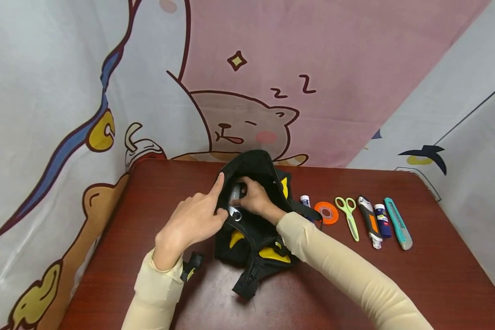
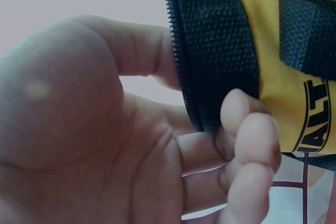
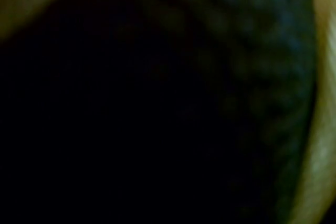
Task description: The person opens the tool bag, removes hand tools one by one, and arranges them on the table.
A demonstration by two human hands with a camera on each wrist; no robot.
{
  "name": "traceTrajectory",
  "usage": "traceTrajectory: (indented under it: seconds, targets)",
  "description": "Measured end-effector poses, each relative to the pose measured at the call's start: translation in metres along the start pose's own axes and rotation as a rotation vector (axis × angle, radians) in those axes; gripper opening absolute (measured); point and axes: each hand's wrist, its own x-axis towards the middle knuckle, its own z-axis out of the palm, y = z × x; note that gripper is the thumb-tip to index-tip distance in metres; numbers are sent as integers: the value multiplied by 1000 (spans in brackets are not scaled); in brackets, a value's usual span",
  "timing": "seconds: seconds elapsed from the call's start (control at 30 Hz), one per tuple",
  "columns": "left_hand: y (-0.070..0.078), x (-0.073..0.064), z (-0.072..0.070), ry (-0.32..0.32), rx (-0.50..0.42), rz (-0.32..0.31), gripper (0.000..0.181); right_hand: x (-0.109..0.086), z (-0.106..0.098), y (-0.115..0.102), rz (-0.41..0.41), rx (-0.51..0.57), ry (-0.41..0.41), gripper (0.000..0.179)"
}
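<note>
A black-and-yellow fabric tool bag [image 1: 247,238] stands on the table with its zippered mouth open. My left hand [image 1: 194,217] grips the zippered edge at its left side; in the left wrist view the fingers of that hand curl against the bag's black webbing [image 2: 215,51], near yellow cloth with printed letters. Inside the mouth, my right hand [image 1: 255,197] pinches a silver-grey tool [image 1: 234,195], whose exact kind is unclear. Just below it shows a shiny metal end with a round hole [image 1: 235,214]. Dark, blurred fabric fills most of the right wrist view.
Right of the bag lie a glue stick [image 1: 305,200], an orange tape roll [image 1: 327,213], green scissors [image 1: 348,215], a grey-orange utility knife [image 1: 369,220], a blue glue stick [image 1: 382,222] and a teal cutter [image 1: 398,224]. A printed cloth [image 1: 334,46] hangs behind the table [image 1: 156,192].
</note>
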Motion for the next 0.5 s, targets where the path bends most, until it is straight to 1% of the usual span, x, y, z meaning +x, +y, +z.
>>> traceTrajectory:
  seconds: [0.1,0.2,0.5]
  targets:
    - [-1,0,0,2,5,3,89,0,1,0,10,31,1,75]
    - [-1,0,0,3,8,7,89,0,2,0,7,36,6,76]
    - [-1,1,0,-7,-4,4,89,1,4,-1,7,-49,10,89]
